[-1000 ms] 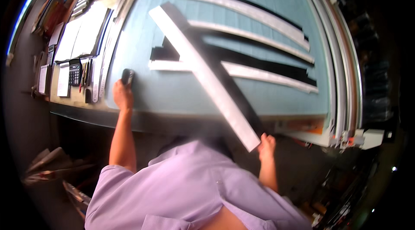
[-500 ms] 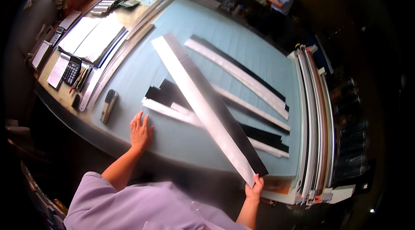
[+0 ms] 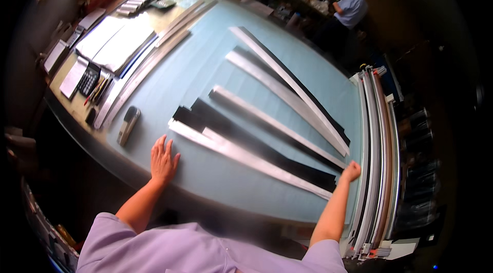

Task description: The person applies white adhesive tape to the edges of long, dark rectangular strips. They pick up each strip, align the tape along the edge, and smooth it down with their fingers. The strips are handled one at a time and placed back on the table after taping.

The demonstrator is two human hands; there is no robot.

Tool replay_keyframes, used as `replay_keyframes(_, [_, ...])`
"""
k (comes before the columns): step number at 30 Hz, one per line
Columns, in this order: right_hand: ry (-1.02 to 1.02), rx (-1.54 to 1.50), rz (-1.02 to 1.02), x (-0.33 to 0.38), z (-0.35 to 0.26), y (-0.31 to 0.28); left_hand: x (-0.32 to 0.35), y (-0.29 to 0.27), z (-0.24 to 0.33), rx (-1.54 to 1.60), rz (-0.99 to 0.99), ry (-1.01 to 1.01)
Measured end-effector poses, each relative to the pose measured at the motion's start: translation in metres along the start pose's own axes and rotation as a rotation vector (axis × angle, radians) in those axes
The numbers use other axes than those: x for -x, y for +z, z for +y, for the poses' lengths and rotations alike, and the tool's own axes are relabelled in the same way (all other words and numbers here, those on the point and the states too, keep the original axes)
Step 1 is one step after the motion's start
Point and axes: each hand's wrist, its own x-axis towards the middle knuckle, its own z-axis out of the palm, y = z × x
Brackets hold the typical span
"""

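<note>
We see the left hand (image 3: 163,164) with fingers spread near a stapler (image 3: 129,125), by the front edge of the blue tabletop (image 3: 205,62). The right hand (image 3: 352,171) curls closed at the ends of long black-and-white strips (image 3: 272,120), which fan across the tabletop toward parallel rails (image 3: 375,160); whether it pinches one, we cannot tell.

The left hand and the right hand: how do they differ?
The left hand has its fingers spread; the right hand is curled closed. The left hand is near a stapler-like tool, while the right hand is by the end of a white strip. Both are bare.
</note>
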Motion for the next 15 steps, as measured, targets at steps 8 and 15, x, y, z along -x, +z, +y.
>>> replay_keyframes(8, [-0.856,-0.274,-0.853,0.275,-0.147,0.041,0.004,-0.003,-0.009,-0.027,0.001,-0.018])
replay_keyframes(15, [-1.082,-0.063,-0.881,0.313,-0.153,0.042,0.005,-0.007,-0.009,-0.022,-0.012,-0.045])
